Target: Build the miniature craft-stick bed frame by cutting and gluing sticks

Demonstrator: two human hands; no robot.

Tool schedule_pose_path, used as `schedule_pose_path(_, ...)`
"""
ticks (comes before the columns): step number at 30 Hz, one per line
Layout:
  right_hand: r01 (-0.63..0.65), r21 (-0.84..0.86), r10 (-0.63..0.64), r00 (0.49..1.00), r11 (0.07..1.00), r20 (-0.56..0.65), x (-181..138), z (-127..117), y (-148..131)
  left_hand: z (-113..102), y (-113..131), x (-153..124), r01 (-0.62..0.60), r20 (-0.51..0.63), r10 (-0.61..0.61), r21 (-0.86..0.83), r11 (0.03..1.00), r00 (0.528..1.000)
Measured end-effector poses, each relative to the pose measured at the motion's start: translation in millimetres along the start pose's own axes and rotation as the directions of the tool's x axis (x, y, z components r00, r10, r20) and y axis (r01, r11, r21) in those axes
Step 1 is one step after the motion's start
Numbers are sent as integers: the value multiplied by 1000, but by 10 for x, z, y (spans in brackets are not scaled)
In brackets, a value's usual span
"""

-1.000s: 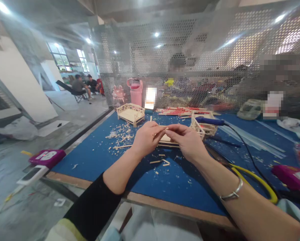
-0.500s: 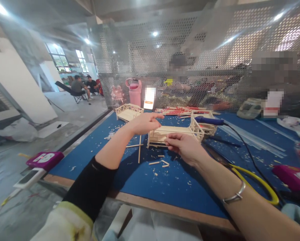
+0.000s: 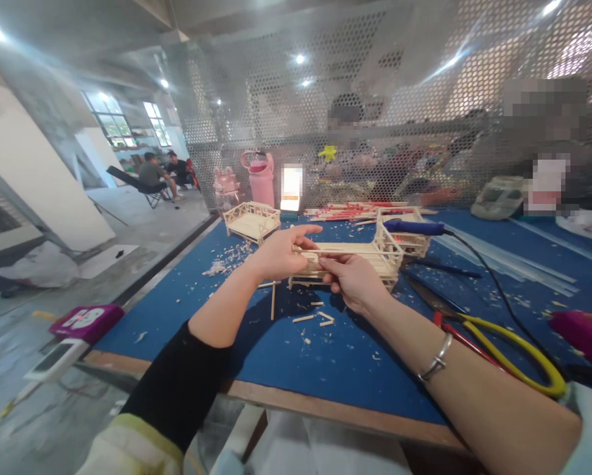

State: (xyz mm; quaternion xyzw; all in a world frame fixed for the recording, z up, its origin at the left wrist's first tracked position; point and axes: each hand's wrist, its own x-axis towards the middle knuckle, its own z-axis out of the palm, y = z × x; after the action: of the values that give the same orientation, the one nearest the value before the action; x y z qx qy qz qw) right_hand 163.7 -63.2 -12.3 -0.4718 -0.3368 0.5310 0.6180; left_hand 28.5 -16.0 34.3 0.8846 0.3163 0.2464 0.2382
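A small bed frame built of thin wooden sticks (image 3: 370, 254) stands on the blue table mat (image 3: 325, 356). My left hand (image 3: 276, 254) rests against the frame's left end, index finger stretched along its top rail. At the near side of the frame my right hand (image 3: 350, 280) pinches a short piece of wooden stick against it. A silver bangle sits on my right wrist. Loose stick offcuts (image 3: 316, 318) lie on the mat just below both hands.
A finished stick bed model (image 3: 251, 221) stands at the back left by wood shavings. A blue corded glue tool (image 3: 414, 227) lies behind the frame, yellow-handled cutters (image 3: 518, 349) to the right. A pink bottle (image 3: 262, 177) and a perforated metal screen (image 3: 375, 112) close the far edge; people sit beyond.
My hands, which were together holding a small stick in front of the frame, have parted. The left hand went to the frame's left end; the right hand brought the stick piece to its near side.
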Motion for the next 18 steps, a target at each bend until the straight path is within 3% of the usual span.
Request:
schedule_pose_path(6, 33, -5, -33, 999, 999, 13, -8, 23, 48, -14, -30, -20, 11, -63, -11, 8, 1000, 998)
schedule_pose_path(12, 51, -8, -51, 998, 999, 23, 6, 9, 63, 12, -64, -24, -68, -65, 68, 7, 998, 996)
schedule_pose_path(18, 60, -15, -60, 998, 998, 35, -2, 2, 50, 88, -86, -1, -184, -55, 201, 230, 956, 978)
